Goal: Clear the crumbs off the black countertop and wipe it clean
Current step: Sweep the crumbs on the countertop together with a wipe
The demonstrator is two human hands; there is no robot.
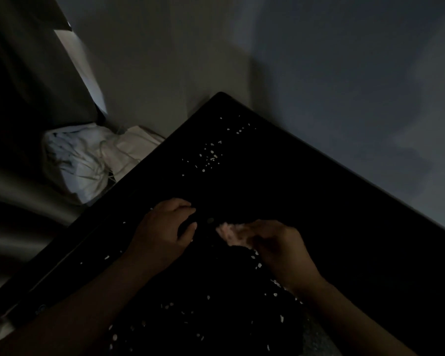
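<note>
A: Step?
B: Crumb clearing, early going by my read. Right hand point(275, 242) is pinching a pale pinkish wad point(230, 233), cloth or tissue, can't tell, just right of the left hand point(165, 227).
A: Left grip?
B: Fingers are curling over the black countertop point(319, 201); holding anything or not, can't tell, too dark.
A: Crumbs?
B: Crumbs point(212, 158) are lying beyond the left hand and also nearer the person. Next is probably sweeping them together toward that hand, then wiping.
</note>
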